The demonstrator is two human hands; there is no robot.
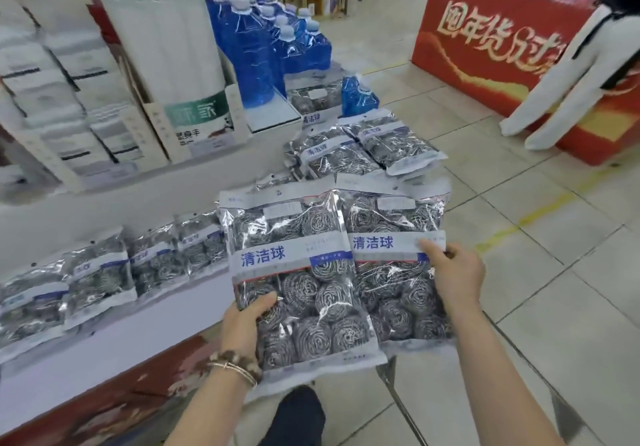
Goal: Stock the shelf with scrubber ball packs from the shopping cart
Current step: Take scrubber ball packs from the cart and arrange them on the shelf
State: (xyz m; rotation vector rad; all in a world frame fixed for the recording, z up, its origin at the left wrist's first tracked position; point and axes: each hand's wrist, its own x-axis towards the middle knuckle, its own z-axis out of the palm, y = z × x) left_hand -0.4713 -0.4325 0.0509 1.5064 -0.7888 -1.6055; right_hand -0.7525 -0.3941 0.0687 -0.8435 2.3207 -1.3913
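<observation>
I hold two clear packs of steel scrubber balls side by side in front of me. My left hand (246,321) grips the lower left edge of the left pack (304,293), thumb on its front. My right hand (453,272) grips the right pack (391,265) at its right edge, thumb on the white label band. More scrubber packs (360,151) lie piled beyond them, the shopping cart beneath them mostly hidden. A row of scrubber packs (100,272) stands on the white shelf (145,327) at the left.
Blue liquid bottles (263,40) and white boxed goods (69,106) fill the upper shelf at left. A red display stand (485,47) stands at the right, with a person in white (568,81) beside it. Tiled floor lies between.
</observation>
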